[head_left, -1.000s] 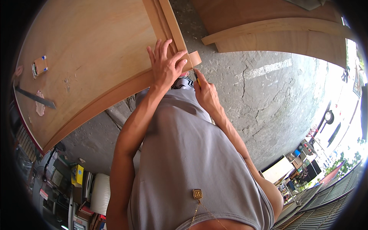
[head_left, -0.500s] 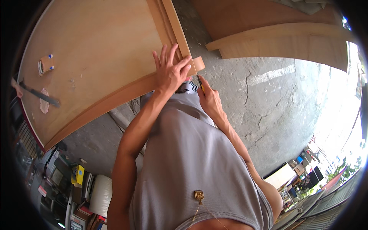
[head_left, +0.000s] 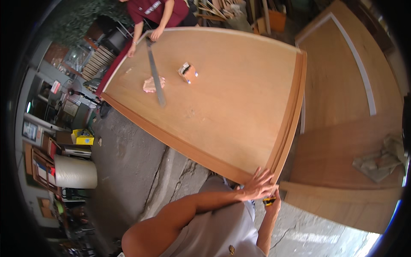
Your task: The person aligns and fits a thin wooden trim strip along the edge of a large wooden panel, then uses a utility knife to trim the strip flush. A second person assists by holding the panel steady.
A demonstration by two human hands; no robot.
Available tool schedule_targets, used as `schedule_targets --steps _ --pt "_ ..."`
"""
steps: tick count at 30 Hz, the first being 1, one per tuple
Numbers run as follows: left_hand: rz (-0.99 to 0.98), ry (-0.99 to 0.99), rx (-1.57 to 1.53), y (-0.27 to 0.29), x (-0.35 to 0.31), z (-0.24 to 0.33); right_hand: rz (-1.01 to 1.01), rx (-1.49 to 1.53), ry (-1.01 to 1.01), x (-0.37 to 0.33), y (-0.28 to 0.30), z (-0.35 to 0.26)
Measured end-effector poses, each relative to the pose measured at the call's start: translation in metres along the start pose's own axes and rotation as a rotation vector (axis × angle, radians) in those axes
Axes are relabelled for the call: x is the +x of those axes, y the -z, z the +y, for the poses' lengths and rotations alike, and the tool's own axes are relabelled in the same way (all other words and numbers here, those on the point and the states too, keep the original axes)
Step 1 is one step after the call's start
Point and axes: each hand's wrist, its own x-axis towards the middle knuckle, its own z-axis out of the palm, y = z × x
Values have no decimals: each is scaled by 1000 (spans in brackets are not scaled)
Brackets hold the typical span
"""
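Near corner of a large wooden panel (head_left: 231,94) is being worked. Panel is bordered by reddish-brown strips (head_left: 291,122) along its near and right edges. Left hand (head_left: 256,187) is laid over the strips at that corner, palm down; its fingers are spread apart, clamped on nothing. Just below, a yellow-and-black hand tool (head_left: 269,200) is gripped in the right hand (head_left: 274,206), fingers closed around it; the tool is held at the corner, partly covered by the hands. Whether its tip touches the wood cannot be told.

On the panel, well apart from both hands: a small open cardboard box (head_left: 188,73), a crumpled pinkish piece (head_left: 150,85) and scattered shavings (head_left: 191,112). A long flat metal blade (head_left: 155,73) is laid across the pinkish piece; its far end is reached by one hand of a co-worker in a maroon shirt (head_left: 173,15). The co-worker's other hand is placed by the far left edge.

To the right, a second wooden panel (head_left: 342,77) is seen, marked by a pale strip. A crumpled grey cloth (head_left: 376,160) is seen nearer.
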Motion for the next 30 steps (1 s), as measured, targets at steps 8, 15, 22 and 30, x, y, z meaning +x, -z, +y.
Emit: schedule_targets --steps 8,15,22,30 --pt "-118 -24 161 8 10 10 437 -455 1235 -58 -35 -129" --pt "-168 -261 468 -22 -1 7 357 -1078 1466 -92 -92 -162" --pt "-353 -328 124 -9 -20 -16 -314 -1725 1393 -56 -225 -81" --pt "-63 -416 103 7 -60 -65 -742 -2181 1486 25 -296 -6"
